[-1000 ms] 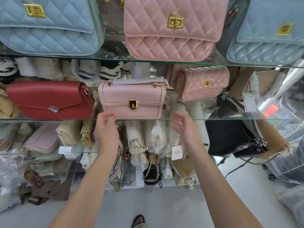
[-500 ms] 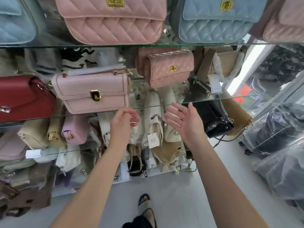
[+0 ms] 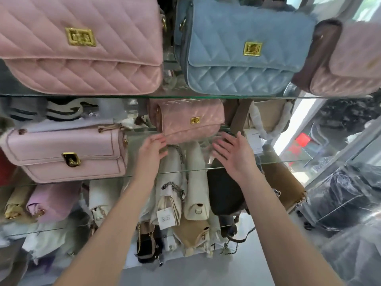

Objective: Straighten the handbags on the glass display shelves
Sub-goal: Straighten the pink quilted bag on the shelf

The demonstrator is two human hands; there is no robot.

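Observation:
A small quilted pink handbag (image 3: 191, 120) with a gold clasp sits on the middle glass shelf (image 3: 268, 163), turned at a slight angle. My left hand (image 3: 151, 150) reaches up to its lower left corner, fingers loosely bent, at or just short of the bag. My right hand (image 3: 233, 154) is spread open just below and right of it, holding nothing. A pale pink flap bag (image 3: 66, 151) with a gold lock stands to the left on the same shelf.
On the upper glass shelf (image 3: 103, 96) stand a large quilted pink bag (image 3: 82, 48), a blue quilted bag (image 3: 243, 48) and another pink bag (image 3: 350, 58). Cream, black and tan bags (image 3: 195, 193) crowd the lower shelves. Plastic-wrapped goods (image 3: 350, 199) sit at right.
The view shifted right and closer. Both hands left the pale pink flap bag and rose toward the small quilted pink bag.

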